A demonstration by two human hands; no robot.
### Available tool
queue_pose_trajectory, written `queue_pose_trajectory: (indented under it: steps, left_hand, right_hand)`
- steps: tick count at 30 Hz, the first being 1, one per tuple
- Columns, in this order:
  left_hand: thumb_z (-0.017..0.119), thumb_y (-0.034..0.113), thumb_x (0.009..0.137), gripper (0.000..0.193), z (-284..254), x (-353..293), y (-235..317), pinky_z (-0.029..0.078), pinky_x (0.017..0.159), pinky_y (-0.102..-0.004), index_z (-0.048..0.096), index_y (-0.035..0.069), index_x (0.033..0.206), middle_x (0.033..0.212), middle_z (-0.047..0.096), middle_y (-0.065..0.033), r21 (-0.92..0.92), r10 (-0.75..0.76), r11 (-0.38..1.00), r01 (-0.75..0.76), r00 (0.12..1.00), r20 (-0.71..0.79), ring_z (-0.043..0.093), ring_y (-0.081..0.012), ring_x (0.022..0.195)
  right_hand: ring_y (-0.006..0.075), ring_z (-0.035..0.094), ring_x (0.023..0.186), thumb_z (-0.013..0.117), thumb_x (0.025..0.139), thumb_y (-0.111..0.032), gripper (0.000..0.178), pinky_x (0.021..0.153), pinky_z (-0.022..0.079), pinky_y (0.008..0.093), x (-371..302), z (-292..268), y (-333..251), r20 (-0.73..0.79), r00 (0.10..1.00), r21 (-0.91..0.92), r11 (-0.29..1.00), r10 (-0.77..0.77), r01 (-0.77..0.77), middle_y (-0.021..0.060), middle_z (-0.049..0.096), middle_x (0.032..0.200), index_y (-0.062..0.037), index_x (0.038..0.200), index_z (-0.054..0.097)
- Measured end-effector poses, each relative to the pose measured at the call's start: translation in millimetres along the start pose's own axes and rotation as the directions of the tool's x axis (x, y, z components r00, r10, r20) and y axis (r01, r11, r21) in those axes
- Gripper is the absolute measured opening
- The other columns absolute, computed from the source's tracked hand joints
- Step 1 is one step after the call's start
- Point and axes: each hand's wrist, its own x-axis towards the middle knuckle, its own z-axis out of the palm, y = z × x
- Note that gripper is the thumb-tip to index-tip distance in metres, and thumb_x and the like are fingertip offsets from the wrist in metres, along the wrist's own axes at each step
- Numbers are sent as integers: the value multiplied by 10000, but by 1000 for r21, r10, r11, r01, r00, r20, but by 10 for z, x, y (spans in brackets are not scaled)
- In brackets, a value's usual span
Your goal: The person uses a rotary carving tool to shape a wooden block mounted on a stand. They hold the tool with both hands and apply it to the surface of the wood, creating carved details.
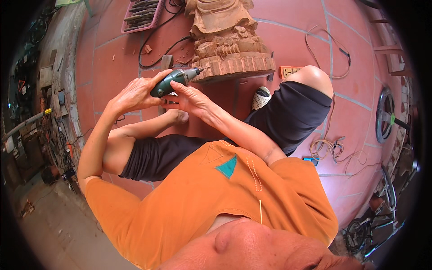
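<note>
A carved wooden statue [227, 40] stands on the red tiled floor ahead of me. I hold a dark green rotary power tool [173, 81] with both hands, its silver tip pointing right at the statue's carved base. My left hand [135, 93] wraps the tool's rear end. My right hand [189, 96] pinches the body from below near the front. My bare legs are folded under the hands.
A pink tray of chisels [141, 15] lies at the back left. Black cables [155, 42] trail from it. An orange power strip [289, 70] and a coiled cord [326, 146] lie right. A white slipper [261, 97] sits by my knee. Bicycle wheels [384, 114] stand at the right.
</note>
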Motion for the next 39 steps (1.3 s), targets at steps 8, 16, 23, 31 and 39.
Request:
queue_pose_trajectory:
  steps: [8, 16, 23, 31, 39]
  left_hand:
    - [751, 243, 691, 903, -23, 15, -18, 510, 776, -507, 356, 183, 1500, 954, 674, -257, 19, 29, 999, -30, 999, 25, 665, -443, 880]
    - [765, 244, 679, 915, -40, 41, -30, 517, 772, -495, 362, 187, 1498, 963, 679, -253, 27, 18, 999, -20, 998, 57, 671, -433, 872]
    - [753, 221, 668, 926, -31, 40, -13, 519, 778, -491, 352, 182, 1502, 995, 683, -249, 30, 1, 1000, -3, 998, 58, 670, -430, 890]
    - [765, 222, 704, 895, 12, 38, -47, 505, 779, -502, 362, 174, 1502, 917, 675, -235, 20, 28, 999, -28, 1000, -13, 665, -428, 870]
    - [764, 224, 710, 897, 19, 29, -37, 499, 802, -507, 363, 165, 1510, 953, 671, -261, 25, 3, 1000, -2, 999, -36, 656, -439, 912]
  right_hand:
    - [264, 587, 1181, 748, 900, -315, 451, 1031, 478, 538, 15, -69, 25, 21, 999, 4, 1000, 25, -25, 58, 623, 1233, -119, 1260, 560]
    - [285, 555, 1207, 775, 878, -295, 499, 1013, 483, 552, -11, -24, 45, -11, 1000, 42, 999, 18, -18, 92, 600, 1260, -110, 1281, 545]
    - [297, 575, 1165, 791, 865, -287, 528, 991, 503, 553, -13, -20, 36, -14, 1000, 56, 998, 11, -10, 120, 604, 1236, -91, 1284, 536]
    - [304, 621, 1102, 777, 878, -301, 520, 951, 532, 523, 27, -23, -20, -19, 1000, 10, 1000, -12, 12, 124, 636, 1188, -72, 1279, 538]
    - [308, 647, 1059, 780, 874, -305, 508, 925, 546, 518, 62, -22, -28, -5, 1000, 8, 1000, -17, 17, 112, 659, 1158, -63, 1260, 555]
